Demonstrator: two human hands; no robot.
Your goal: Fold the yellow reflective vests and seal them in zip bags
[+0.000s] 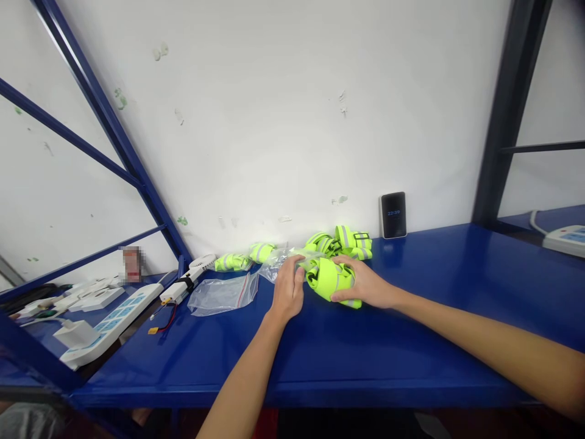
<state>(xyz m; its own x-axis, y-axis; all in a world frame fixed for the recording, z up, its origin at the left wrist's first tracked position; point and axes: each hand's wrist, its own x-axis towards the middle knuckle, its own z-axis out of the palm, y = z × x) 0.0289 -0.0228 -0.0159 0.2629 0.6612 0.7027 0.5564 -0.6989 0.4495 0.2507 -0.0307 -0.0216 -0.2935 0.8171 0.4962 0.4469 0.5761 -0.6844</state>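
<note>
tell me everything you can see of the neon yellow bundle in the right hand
The neon yellow bundle looks like soft strap or fabric, rolled into a rounded wad, with pale grey bands and some black showing at its left end. The right hand grips it from the right, above the near part of the blue table; whether it rests there is unclear. The left hand holds a clear plastic bag at its left end.

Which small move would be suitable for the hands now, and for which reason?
Probably the right hand should ease the yellow-green bundle into the clear bag, since that hand grips it and the left hand appears to hold the bag close beside it.
</note>
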